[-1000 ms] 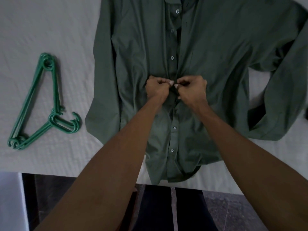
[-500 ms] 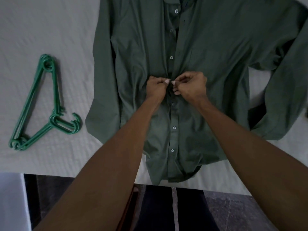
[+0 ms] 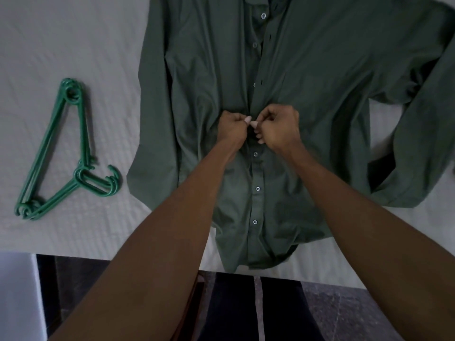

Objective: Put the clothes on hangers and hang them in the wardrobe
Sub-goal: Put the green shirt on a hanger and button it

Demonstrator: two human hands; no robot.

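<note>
We pinch the placket of the green shirt (image 3: pixel 307 99) at centre frame, left hand (image 3: pixel 231 129) and right hand (image 3: pixel 279 126) curled, thumbs touching; green hangers (image 3: pixel 61 153) lie on the white bedspread (image 3: pixel 98 45) at nine o'clock

Bedroom: white quilted bedspread (image 3: pixel 73 45)

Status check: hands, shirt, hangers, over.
Left hand and right hand pinch the green shirt placket mid-front. Shirt flat on bed. Green hangers untouched, left. Nothing blocking.
</note>
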